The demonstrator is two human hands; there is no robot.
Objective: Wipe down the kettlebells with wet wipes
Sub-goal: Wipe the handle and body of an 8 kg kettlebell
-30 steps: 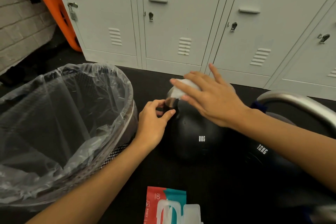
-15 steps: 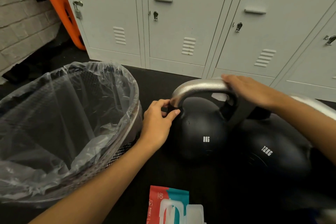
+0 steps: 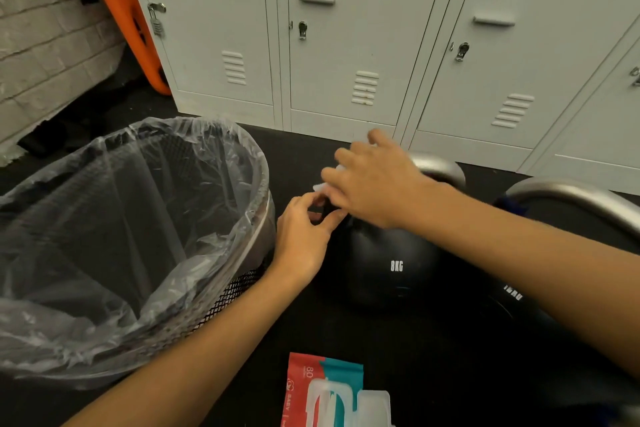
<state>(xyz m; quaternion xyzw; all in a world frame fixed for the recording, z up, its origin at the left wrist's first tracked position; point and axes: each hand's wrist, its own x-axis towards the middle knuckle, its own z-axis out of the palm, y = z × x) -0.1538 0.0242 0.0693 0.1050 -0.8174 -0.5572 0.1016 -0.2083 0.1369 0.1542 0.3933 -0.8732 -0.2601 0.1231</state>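
The black 8KG kettlebell (image 3: 391, 263) sits on the dark floor just right of the lined wire bin (image 3: 131, 239). The left hand (image 3: 304, 236) pinches the near end of its steel handle (image 3: 440, 168) — thumb and fingers curled round it. The right hand (image 3: 377, 180), fingers fairly straight, presses a white wipe (image 3: 323, 185) onto the handle. A second kettlebell (image 3: 516, 302) stands just beside it; the wipes pack (image 3: 332, 392) lies nearer.

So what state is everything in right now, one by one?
Black 8 kg kettlebell: upright on the floor, handle being wiped.
White wet wipe: pressed on the handle under the right hand.
Left hand: pinching the handle base.
Mesh bin with clear liner: open.
Red and teal wipes pack: lid flipped open.
Grey lockers: doors closed.
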